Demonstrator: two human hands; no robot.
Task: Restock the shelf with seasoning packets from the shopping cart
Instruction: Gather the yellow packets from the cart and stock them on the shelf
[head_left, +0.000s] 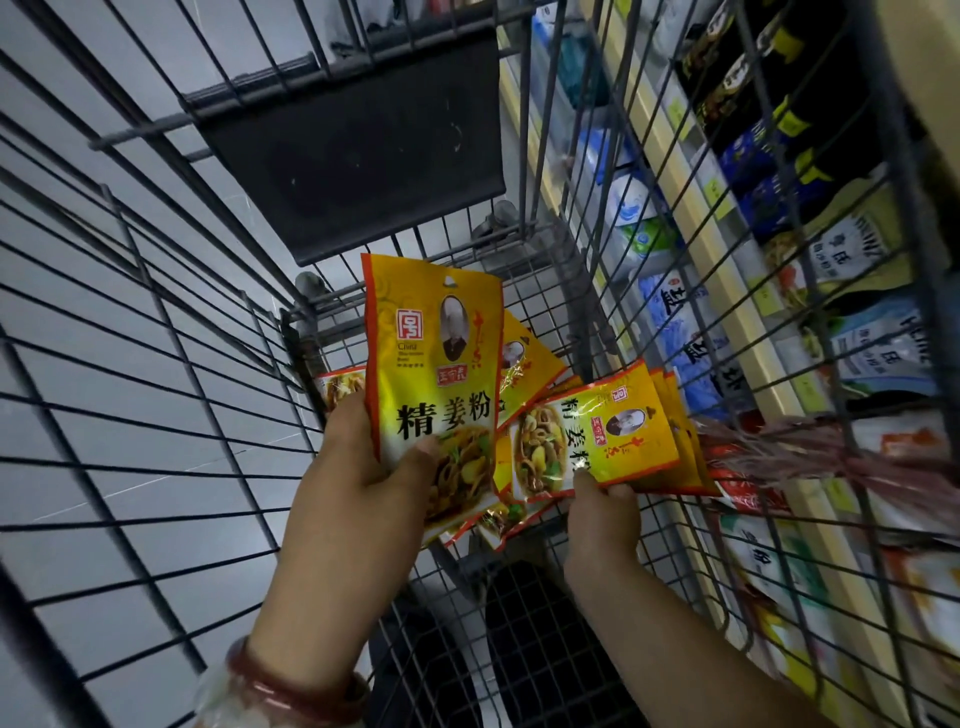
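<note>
Head view looks down into a wire cart (156, 364), with both arms reaching inside it. On the left, the cart wall shows only grey floor behind its bars. The left hand (358, 467) wears a red bracelet (291, 686) at the wrist. Its thumb and fingers are closed on the lower part of one yellow packet (431, 358), which stands upright, and more packets seem to sit behind it in the same grip. A few loose packets (337, 387) lie on the cart bottom just behind this hand. In the middle, a dark flap (353, 156) hangs at the far end of the cart. To the right, the right hand (605, 512) pinches the lower edge of a fanned stack (613, 436) of the same yellow packets, lying flat and tilted. Beyond the right wall of the cart stands the shelf (737, 291), with bags in blue, black and white; they are blurred.

I judge that the step in hand is gathering: the packets are collected in the cart and none has gone to the shelf yet. The next move probably calls for joining both bunches into one tidy pile, lifting it over the cart rim without catching the wires, and finding the row of the same product.
</note>
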